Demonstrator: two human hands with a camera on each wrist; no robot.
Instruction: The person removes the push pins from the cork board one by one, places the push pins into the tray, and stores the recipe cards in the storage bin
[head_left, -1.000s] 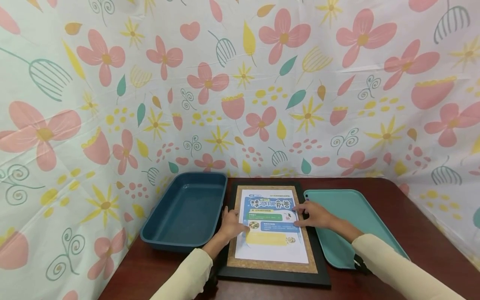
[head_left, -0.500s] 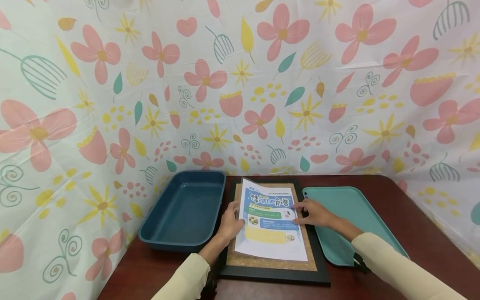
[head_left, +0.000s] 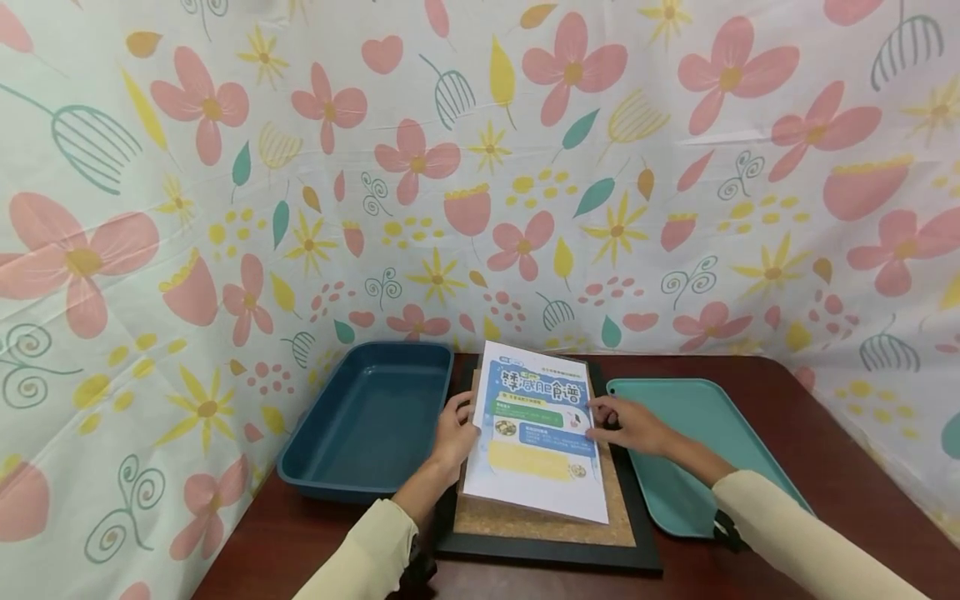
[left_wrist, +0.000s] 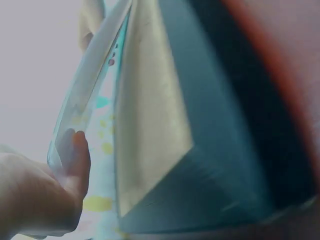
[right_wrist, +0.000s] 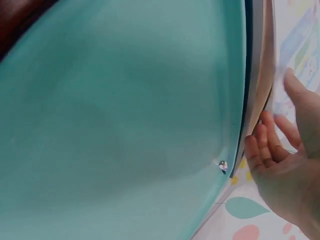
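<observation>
A white printed sheet (head_left: 536,467) with blue, green and yellow blocks and Chinese lettering is held between both hands. It is tilted, its left side raised over a black-framed cork board (head_left: 551,553). My left hand (head_left: 452,433) pinches the sheet's left edge; in the left wrist view the thumb of that hand (left_wrist: 45,195) lies along the lifted sheet (left_wrist: 85,75), a gap showing between sheet and board (left_wrist: 200,195). At the opposite edge my right hand (head_left: 633,425) grips the sheet, and in the right wrist view the hand's (right_wrist: 287,175) fingers curl beside the board's edge.
A deep dark-blue tray (head_left: 375,417) stands left of the board, close to my left hand. To the right lies a flat teal tray (head_left: 697,433), under my right forearm. Behind the brown table (head_left: 750,371) hangs a flowered cloth (head_left: 480,192).
The sheet lay flat on the cork one second ago. Its left side has come up first, and the whole sheet now sits higher and slightly turned, with my left hand raised along with it.
</observation>
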